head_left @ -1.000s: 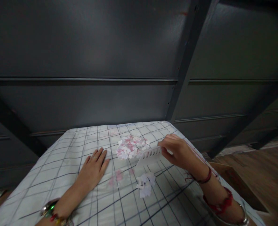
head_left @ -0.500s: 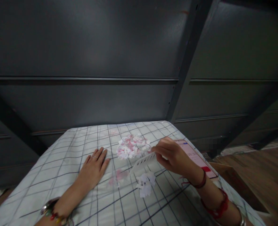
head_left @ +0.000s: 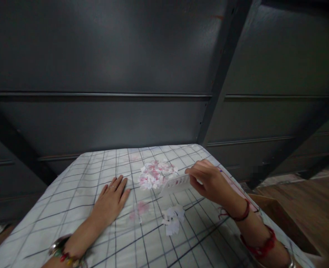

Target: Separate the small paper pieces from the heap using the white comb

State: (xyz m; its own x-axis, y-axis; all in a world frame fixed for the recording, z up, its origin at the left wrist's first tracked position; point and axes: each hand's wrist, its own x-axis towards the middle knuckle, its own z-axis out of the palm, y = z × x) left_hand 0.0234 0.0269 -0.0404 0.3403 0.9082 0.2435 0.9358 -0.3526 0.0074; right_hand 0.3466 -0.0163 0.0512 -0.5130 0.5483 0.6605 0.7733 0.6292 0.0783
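Observation:
My left hand (head_left: 111,199) lies flat on the checked cloth (head_left: 97,167), palm down with fingers stretched out and nothing in it. Between the fingertips of my right hand (head_left: 213,186) is one end of a thin whitish strip with a row of slots (head_left: 178,181), its exact kind unclear. The strip points left, held on edge near a heap of white and pink paper scraps (head_left: 154,175). A smaller pile of white paper scraps (head_left: 173,220) sits nearer to me. Pinkish marks (head_left: 142,208) show on or under something clear between my hands.
A phone (head_left: 238,190) lies at the right edge of the cloth, partly hidden by my right hand and forearm. Beyond the far edge stands a dark grey panel wall (head_left: 119,123). An open cardboard box (head_left: 284,223) is below on the right, above wooden flooring (head_left: 309,193).
My right hand has moved slightly right, carrying the slotted strip, which has swung away from me and up towards the larger heap. More of the phone is covered. My left hand stays put.

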